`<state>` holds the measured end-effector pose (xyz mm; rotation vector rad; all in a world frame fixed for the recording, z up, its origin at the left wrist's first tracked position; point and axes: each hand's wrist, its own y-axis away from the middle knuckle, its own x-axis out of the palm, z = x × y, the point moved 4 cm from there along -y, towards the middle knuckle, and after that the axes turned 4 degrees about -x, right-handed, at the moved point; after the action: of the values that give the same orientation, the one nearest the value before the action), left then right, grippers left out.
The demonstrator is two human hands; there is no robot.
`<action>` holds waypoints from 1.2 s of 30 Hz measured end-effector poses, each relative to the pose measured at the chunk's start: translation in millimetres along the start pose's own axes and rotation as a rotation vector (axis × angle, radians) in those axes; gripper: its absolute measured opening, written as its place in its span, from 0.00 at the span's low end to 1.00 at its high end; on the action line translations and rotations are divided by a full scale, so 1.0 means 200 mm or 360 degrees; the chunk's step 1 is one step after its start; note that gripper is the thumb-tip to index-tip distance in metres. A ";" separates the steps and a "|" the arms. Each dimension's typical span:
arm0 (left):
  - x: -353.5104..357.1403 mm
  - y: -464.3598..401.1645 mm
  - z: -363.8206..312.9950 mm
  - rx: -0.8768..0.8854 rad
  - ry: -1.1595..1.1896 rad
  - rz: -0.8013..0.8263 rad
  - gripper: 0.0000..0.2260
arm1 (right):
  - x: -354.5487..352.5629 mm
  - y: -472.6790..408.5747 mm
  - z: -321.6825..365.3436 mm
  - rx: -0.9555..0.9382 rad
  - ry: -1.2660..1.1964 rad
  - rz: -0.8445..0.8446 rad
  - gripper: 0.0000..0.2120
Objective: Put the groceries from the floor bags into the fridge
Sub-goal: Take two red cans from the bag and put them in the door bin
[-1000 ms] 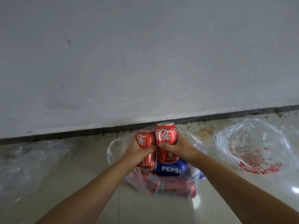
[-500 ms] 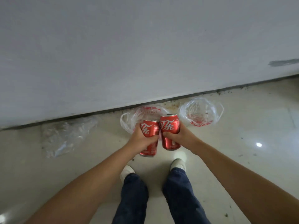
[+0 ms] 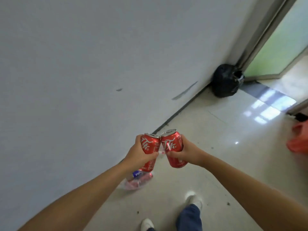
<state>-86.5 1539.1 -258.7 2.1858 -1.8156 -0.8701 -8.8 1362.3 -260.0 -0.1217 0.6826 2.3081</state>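
Note:
My left hand (image 3: pixel 139 153) grips a red cola can (image 3: pixel 150 145), and my right hand (image 3: pixel 186 151) grips a second red cola can (image 3: pixel 171 144). Both cans are upright, side by side and touching, held at about waist height above the floor. Below my left hand, a clear plastic bag (image 3: pixel 136 180) lies on the floor by the wall, with red cans and a blue can inside. The fridge is not in view.
A grey wall (image 3: pixel 83 72) fills the left. A black bin bag (image 3: pixel 225 80) sits in the corner beside a door frame (image 3: pixel 260 39). An orange-red bag (image 3: pixel 298 140) shows at the right edge. My white shoes (image 3: pixel 194 200) stand on glossy floor tiles.
I have stood up and turned to the right, carrying both cans. The clear bag with cans now lies below my left hand, and the corner with the black bag has come into view.

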 end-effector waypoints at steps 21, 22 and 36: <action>2.81 1.53 -1.24 0.0983 -0.0331 0.1193 0.31 | -1.24 3.40 -0.94 0.0185 -0.0404 -0.1934 0.30; 2.94 1.62 -1.25 0.1002 -0.0329 0.1222 0.32 | -1.26 3.54 -1.00 0.0229 -0.0393 -0.1978 0.30; 4.10 2.00 -2.11 0.1519 -0.0212 0.1354 0.33 | -2.34 4.21 -1.26 -0.0056 -0.0207 -0.2353 0.33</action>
<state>-126.9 572.4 10.6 1.3000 -3.2529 0.0905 -248.7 438.9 22.9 -0.3451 0.2660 0.8864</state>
